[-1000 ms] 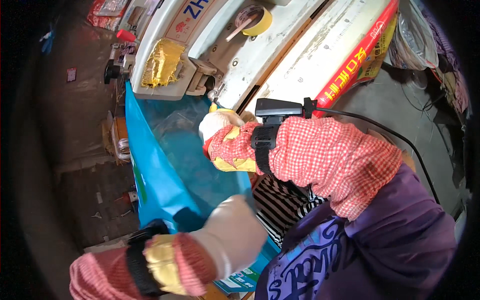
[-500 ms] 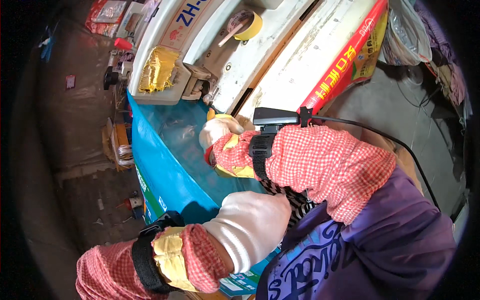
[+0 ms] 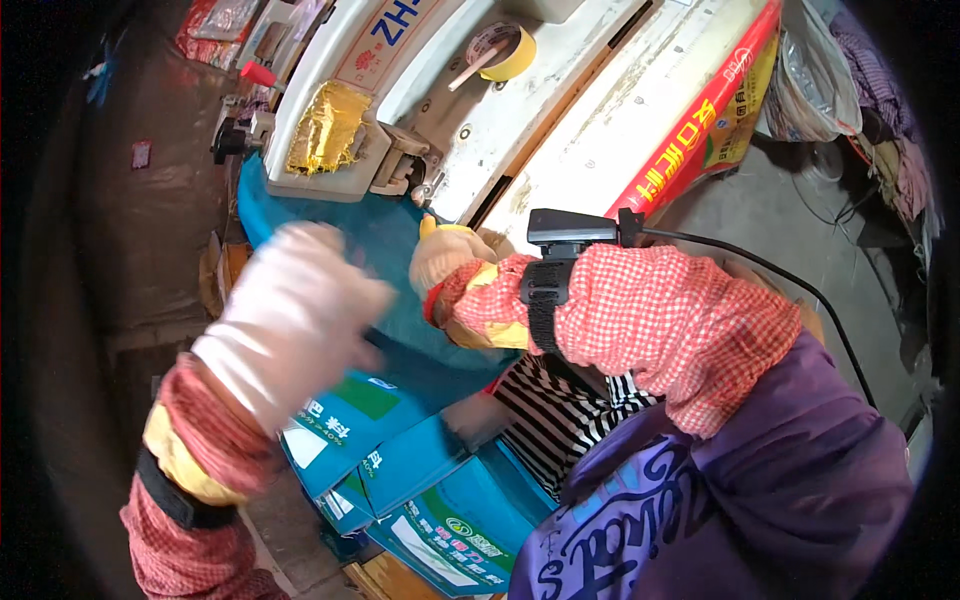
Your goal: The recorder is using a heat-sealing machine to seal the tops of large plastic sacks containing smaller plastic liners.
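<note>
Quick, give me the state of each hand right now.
Left hand: gloved, motion-blurred above the blue bag; grip cannot be told.
Right hand: gloved, fingers curled on the blue bag near the sewing machine.

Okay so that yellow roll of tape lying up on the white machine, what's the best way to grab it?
Grip the yellow roll of tape across its outer rim, coming straight down from above. It lies flat on the white machine top with its open core facing up, so the curved sides are exposed. Probably come from the right side, since a thin stick juts out at its left.
</note>
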`<control>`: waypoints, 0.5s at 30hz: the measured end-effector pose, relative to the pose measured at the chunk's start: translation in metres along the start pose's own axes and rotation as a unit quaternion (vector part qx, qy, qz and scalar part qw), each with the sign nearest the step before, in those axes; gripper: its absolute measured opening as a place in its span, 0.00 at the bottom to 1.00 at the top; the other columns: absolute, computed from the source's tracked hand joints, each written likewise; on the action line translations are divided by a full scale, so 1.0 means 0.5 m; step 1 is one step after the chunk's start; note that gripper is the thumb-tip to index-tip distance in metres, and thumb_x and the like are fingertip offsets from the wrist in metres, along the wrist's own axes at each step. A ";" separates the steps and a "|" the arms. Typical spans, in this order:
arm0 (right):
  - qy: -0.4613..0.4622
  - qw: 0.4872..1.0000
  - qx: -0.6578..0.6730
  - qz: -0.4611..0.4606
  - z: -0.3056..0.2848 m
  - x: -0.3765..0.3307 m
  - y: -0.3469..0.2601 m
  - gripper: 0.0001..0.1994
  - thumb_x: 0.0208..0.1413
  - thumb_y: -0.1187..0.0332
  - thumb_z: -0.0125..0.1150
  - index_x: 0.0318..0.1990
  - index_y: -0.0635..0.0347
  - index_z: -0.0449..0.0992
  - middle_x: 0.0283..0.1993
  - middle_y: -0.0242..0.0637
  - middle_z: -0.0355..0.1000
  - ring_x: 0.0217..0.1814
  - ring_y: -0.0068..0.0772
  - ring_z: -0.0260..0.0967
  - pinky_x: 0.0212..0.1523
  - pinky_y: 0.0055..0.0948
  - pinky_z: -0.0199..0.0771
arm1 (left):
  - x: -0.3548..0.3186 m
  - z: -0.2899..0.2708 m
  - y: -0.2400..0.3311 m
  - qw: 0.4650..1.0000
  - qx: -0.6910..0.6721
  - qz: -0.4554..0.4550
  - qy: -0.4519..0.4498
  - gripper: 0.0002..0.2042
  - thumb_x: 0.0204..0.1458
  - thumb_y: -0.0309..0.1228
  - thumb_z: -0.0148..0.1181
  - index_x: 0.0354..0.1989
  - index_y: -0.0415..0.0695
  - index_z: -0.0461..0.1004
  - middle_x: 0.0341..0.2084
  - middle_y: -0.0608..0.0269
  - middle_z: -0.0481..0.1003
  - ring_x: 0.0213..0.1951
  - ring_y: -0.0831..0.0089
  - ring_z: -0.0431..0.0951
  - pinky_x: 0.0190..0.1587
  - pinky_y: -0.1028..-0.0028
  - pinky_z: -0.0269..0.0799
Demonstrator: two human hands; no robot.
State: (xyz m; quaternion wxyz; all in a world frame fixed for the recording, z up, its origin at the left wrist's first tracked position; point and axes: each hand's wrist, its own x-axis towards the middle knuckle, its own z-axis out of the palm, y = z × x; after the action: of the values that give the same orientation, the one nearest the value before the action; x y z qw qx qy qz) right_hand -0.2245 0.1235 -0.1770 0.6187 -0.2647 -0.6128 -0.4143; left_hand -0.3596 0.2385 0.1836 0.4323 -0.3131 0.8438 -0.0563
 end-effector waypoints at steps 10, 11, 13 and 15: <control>0.404 0.817 -0.318 0.260 0.218 0.122 -0.048 0.12 0.49 0.65 0.54 0.39 0.63 0.72 0.30 0.40 0.71 0.31 0.42 0.71 0.30 0.39 0.71 | 0.048 0.066 0.237 0.972 -0.233 0.019 -0.012 0.05 0.41 0.31 0.52 0.20 0.47 0.73 0.17 0.58 0.73 0.23 0.58 0.76 0.25 0.63 0.71; 0.301 0.615 -0.603 0.410 0.235 0.139 -0.057 0.12 0.49 0.66 0.54 0.38 0.63 0.72 0.30 0.40 0.71 0.31 0.42 0.71 0.29 0.39 0.70 | 0.066 0.090 0.235 0.966 -0.256 0.021 0.012 0.05 0.41 0.32 0.52 0.20 0.47 0.74 0.18 0.58 0.73 0.24 0.58 0.76 0.25 0.64 0.71; 0.167 0.371 -0.766 0.498 0.284 0.185 -0.083 0.11 0.49 0.66 0.53 0.38 0.62 0.72 0.29 0.39 0.70 0.30 0.41 0.71 0.27 0.38 0.70 | 0.081 0.063 0.222 0.965 -0.258 0.037 0.005 0.05 0.42 0.32 0.53 0.20 0.47 0.74 0.18 0.58 0.73 0.25 0.58 0.76 0.26 0.65 0.71; 0.125 0.292 -0.778 0.543 0.335 0.220 -0.091 0.10 0.49 0.67 0.52 0.37 0.61 0.72 0.29 0.38 0.70 0.29 0.40 0.71 0.25 0.38 0.69 | 0.074 0.057 0.208 0.955 -0.258 0.063 0.135 0.07 0.46 0.33 0.52 0.21 0.45 0.72 0.18 0.56 0.72 0.25 0.57 0.75 0.27 0.65 0.71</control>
State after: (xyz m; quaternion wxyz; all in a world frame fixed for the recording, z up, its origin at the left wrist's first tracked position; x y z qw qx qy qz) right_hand -0.3632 0.2190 -0.0595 0.2762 -0.8392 0.3642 -0.2947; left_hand -0.4036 0.3052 0.1020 0.2219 -0.3493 0.8980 0.1494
